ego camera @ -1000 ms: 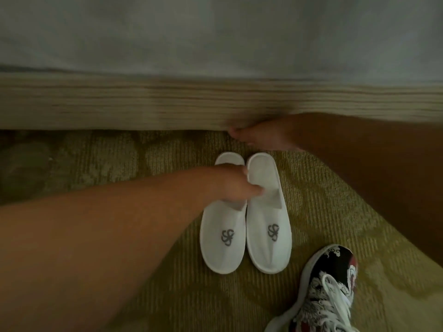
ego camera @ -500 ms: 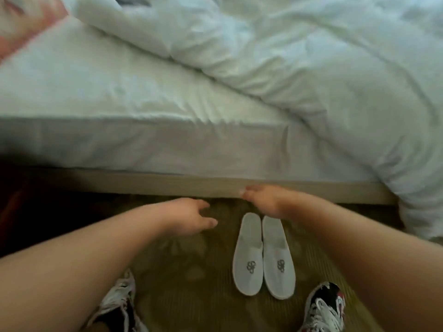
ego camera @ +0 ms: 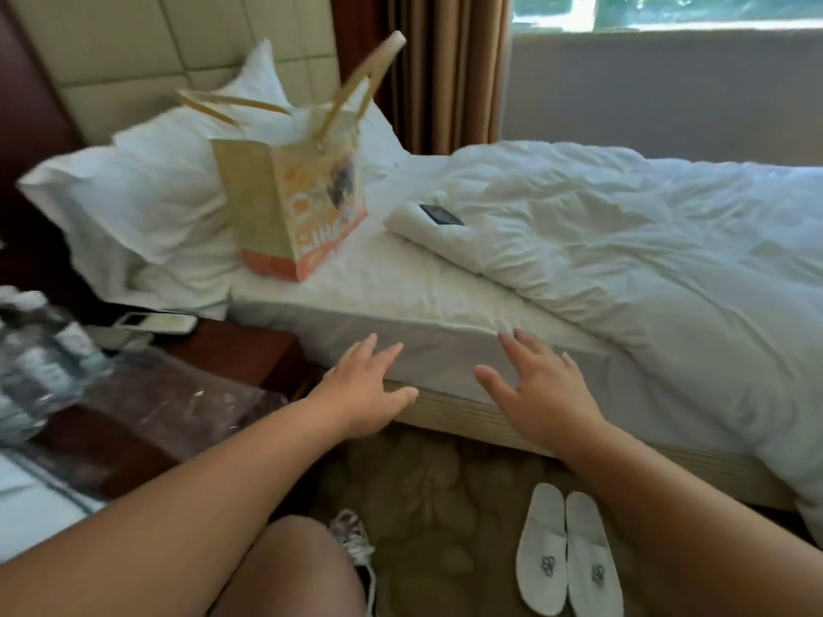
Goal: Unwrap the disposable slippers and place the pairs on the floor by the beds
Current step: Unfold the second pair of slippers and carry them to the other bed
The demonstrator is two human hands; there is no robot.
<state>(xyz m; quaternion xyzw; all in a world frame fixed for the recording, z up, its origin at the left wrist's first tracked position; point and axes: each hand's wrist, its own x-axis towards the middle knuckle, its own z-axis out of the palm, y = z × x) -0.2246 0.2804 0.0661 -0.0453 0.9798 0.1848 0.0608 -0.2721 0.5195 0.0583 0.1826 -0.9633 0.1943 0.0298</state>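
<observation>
A pair of white disposable slippers lies side by side on the patterned carpet, close to the wooden base of the bed, heels toward the bed. My left hand hovers open in front of the mattress edge, fingers spread, holding nothing. To its right, my right hand is also open with spread fingers, near the mattress side, well above the slippers. Neither hand touches the slippers.
A paper carrier bag stands on the bed beside white pillows. A dark phone rests on the folded duvet. A dark nightstand with clear plastic wrapping and a remote is at left. My sneaker is beside my knee.
My left hand let go of the slippers and both hands rose from the floor to mattress height. The view lifted from the carpet to the whole bed.
</observation>
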